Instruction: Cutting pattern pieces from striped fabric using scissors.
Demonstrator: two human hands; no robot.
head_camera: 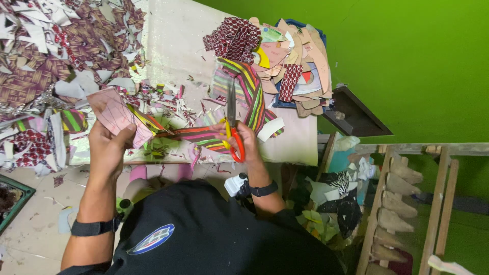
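Over the white table [173,46], the person's left hand [108,145] has its fingers clamped on a pink paper pattern piece [118,114] backed with striped cloth. Their right hand [243,140] has fingers closed through the red and yellow handles of the scissors [233,125], blades pointing away over a striped fabric strip [198,135]. Scraps [46,56] heap at the left; cut shoe-shaped pieces [290,66] pile at the far edge.

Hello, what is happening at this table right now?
A person is cutting fabric-covered material. The right hand holds scissors with red and yellow handles, blades pointing away over a striped piece. The left hand grips a pinkish cut piece. Scraps cover the table.
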